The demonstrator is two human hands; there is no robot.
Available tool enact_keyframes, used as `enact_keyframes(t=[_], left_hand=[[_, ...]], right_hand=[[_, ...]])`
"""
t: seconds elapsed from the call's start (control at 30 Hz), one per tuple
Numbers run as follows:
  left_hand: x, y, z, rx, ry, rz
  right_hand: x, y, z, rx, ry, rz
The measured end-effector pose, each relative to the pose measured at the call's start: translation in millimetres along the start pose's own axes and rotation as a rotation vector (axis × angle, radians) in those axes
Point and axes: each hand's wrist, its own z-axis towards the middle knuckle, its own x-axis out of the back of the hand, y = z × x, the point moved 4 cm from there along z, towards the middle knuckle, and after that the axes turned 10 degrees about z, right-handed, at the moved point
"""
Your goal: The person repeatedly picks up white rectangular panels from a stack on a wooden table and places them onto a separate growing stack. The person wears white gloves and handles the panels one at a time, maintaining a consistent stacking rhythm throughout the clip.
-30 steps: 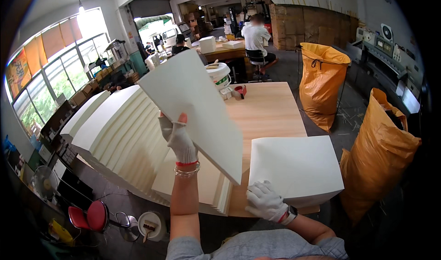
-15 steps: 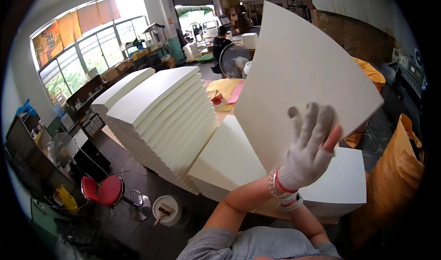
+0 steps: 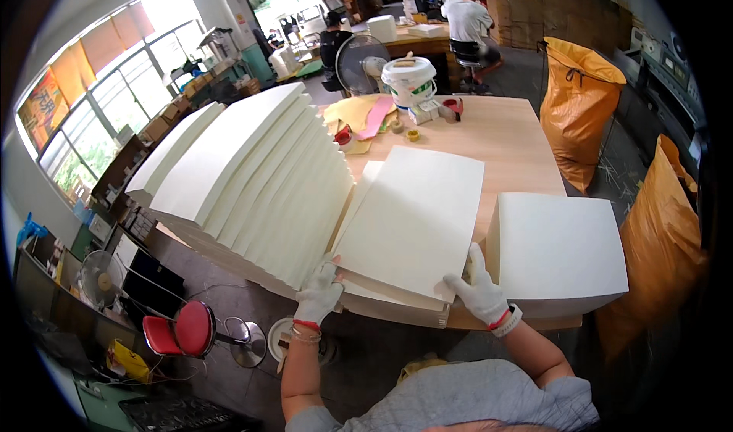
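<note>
White knit gloves, one pair, worn. Left hand [image 3: 319,291], at the sheaf's eight o'clock: fingers half-curled beside the near corner; we cannot tell whether they pinch it. Right hand [image 3: 482,291], at its five o'clock: fingers spread apart, thumb at the other near corner, closed around nothing.

Item, one white sheaf [image 3: 416,218], at twelve o'clock from between the hands, lying on the low middle pile [image 3: 393,307], edges slightly askew from those beneath.

Change noted: half a second ago we saw the left hand holding the sheaf aloft; now it is down, with a hand at each near corner. We take this to mean the carrying is over and the setting-down is in hand.

Surroundings: stepped white stack [image 3: 252,165], ten o'clock; thick white block [image 3: 561,249], between two and three; wooden table [image 3: 511,146] beneath; lidded white bucket [image 3: 410,82], far twelve; two orange sacks [image 3: 580,119], one to three.
</note>
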Motion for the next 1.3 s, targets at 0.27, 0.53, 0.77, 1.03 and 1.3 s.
enact_keyframes(t=[0.27,0.53,0.77,1.03,1.3], left_hand=[[-18.2,-38.8,-9.6,0.113,0.021,-0.433],[-4.8,-59.9,-34.9,0.069,0.199,-0.284],[3.3,-56.6,-27.3,0.093,0.192,-0.342],[-1.0,-65.8,-29.3,0.050,0.228,-0.279],[21.8,-31.0,-47.8,0.180,0.198,-0.062]], right_hand=[[-27.5,-37.2,-13.3,0.098,-0.249,-0.800],[-45.6,-26.9,-6.4,0.160,-0.309,-0.956],[-49.4,-23.8,-13.3,0.219,-0.255,-0.953],[-50.4,-23.0,-14.1,0.253,-0.232,-0.909],[-15.1,-37.5,-22.7,0.201,-0.365,-0.539]])
